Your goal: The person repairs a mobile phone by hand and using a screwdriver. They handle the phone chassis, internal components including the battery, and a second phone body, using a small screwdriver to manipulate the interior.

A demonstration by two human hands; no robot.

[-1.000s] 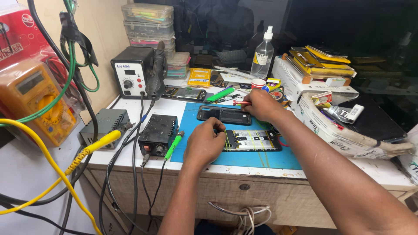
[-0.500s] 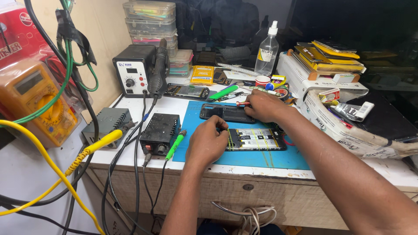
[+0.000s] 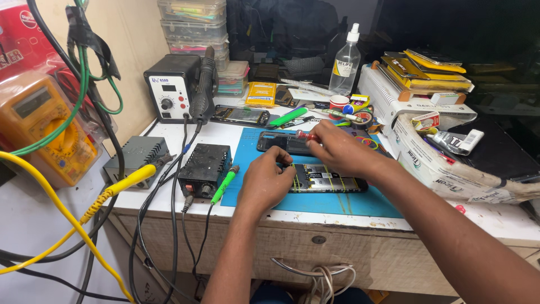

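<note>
while both forearms reach in from the bottom edge, the left hand [image 3: 265, 183] rests palm down on the blue mat [image 3: 365, 202], fingers curled and pressed against the left end of an opened phone [image 3: 326, 178] lying flat there. the right hand [image 3: 337, 149] comes in from the right, bent at the wrist, pinching a red-handled screwdriver [image 3: 306, 135] just above the phone. a second dark phone frame [image 3: 281, 143] lies on the mat just behind, partly under that hand. at the back of the table [image 3: 169, 135], a flat yellow packet [image 3: 261, 93] lies beside a clear spray bottle [image 3: 344, 62] with a white and yellow label. to the right, yellow and black flat packs [image 3: 424, 70] are stacked on a white box [image 3: 394, 95], and a small red and white carton [image 3: 426, 120] lies on a white printed bag [image 3: 444, 169].
</note>
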